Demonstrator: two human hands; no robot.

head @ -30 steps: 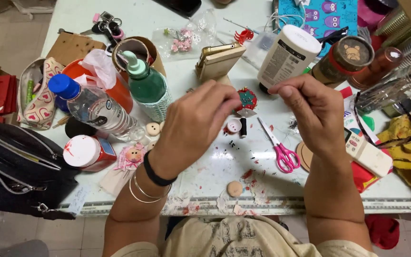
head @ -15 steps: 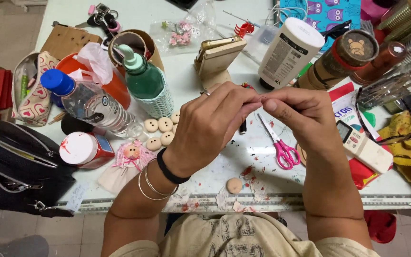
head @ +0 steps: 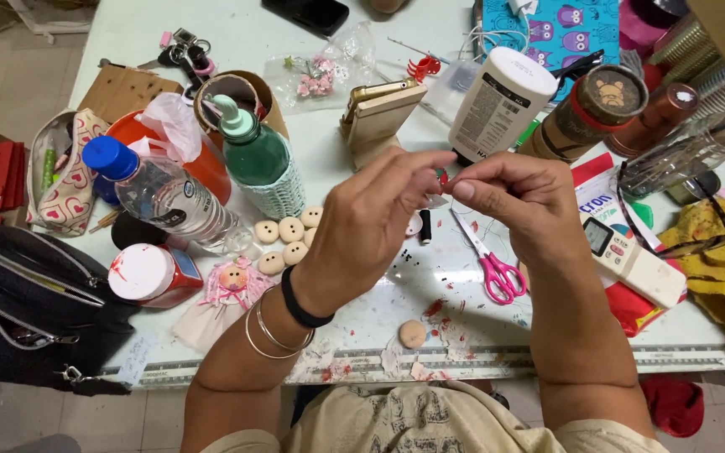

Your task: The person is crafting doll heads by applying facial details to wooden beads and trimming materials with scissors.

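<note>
Down below, a big white table (head: 354, 335) is seen, spotted with paint and crowded with craft things. At its left edge a black bag (head: 27, 310) is hung. Near the bag, a clear water bottle (head: 165, 197) with a blue cap is laid on its side, and just behind it a green bottle (head: 262, 164) is stood in a knitted cover. A tall white bottle (head: 501, 105) is stood farther back, to the right. A white remote (head: 631, 260) is laid at the right side, near a yellow cloth (head: 723, 268).

Over the middle of the table, the left hand (head: 371, 226) and the right hand (head: 522, 201) are held up close together. Each hand is closed into a pinch, and a tiny red piece (head: 441, 177) is gripped between the fingertips of both. What the tiny piece is cannot be told.

Under the hands, pink scissors (head: 492, 260) are laid flat. A little doll (head: 228, 289) in a pink dress is laid to the left, just beside some round wooden buttons (head: 287, 235). One more small round disc (head: 412, 334) is laid near the front edge.
</note>
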